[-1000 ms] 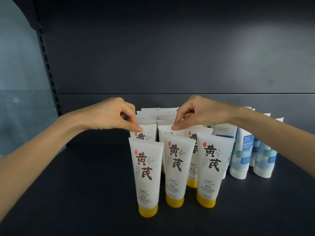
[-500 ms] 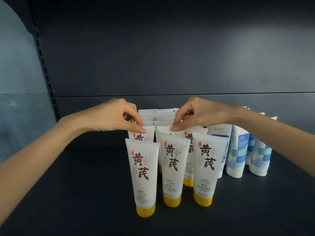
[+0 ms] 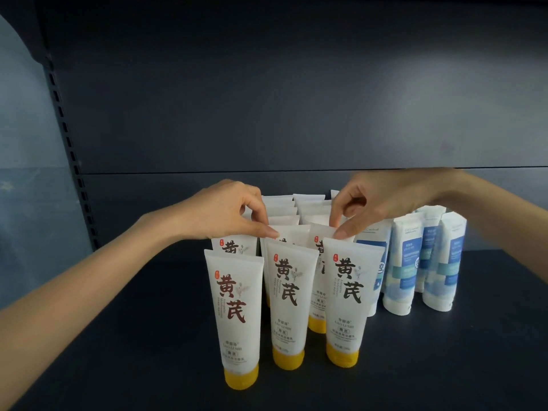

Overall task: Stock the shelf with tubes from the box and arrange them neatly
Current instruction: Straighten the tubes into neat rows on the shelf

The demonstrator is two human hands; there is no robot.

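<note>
Dark matte shelf board (image 3: 118, 336) runs under everything, with a dark back panel (image 3: 267, 99) behind. Nearest me stand three white plastic tubes with yellow caps (image 3: 286, 304), caps down, long axes upright, the left one a little nearer than the other two. Just behind them is the second row, and that is where my fingers are. My left hand (image 3: 225, 212) comes in from the left, thumb and forefinger pinched on the flat crimped top of the second-row tube (image 3: 234, 246) on that side; the other fingers are curled. My right hand (image 3: 376, 203) reaches from the right and pinches the crimp of the second-row tube (image 3: 321, 232) behind the front right one. Both tubes lie straight below my fingertips, so any nudge must go sideways or back, I judge. Further back more white crimped tops (image 3: 296, 203) stack in rows. Right of them, blue-and-white tubes (image 3: 400, 262) stand close together. I cannot see the box.
</note>
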